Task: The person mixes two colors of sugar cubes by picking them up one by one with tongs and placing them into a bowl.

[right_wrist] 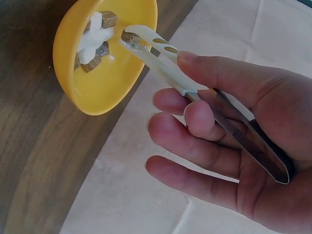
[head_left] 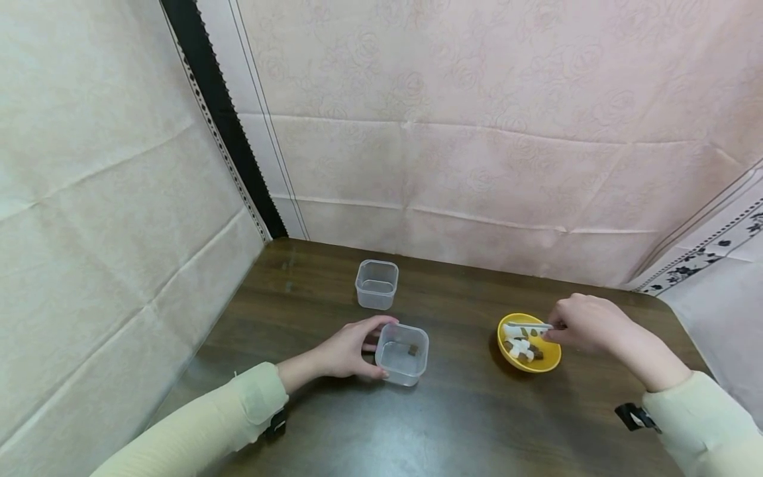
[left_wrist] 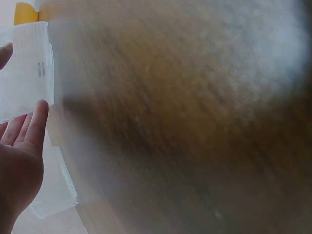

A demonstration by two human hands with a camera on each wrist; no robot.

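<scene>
My left hand holds a clear square plastic container at its left side, thumb near and fingers far. Inside that container lies one small brown cube. My right hand grips small metal tongs with white tips, thumb on one arm and fingers on the other. Between the tips, over the bowl, is a brown cube. The yellow bowl contains several brown cubes and white pieces. In the left wrist view, fingertips touch the container wall.
A second clear plastic container stands behind the held one, toward the back edge of the dark wooden table. Pale patterned cloth hangs behind the table and along its sides. A dark device is on the right wrist.
</scene>
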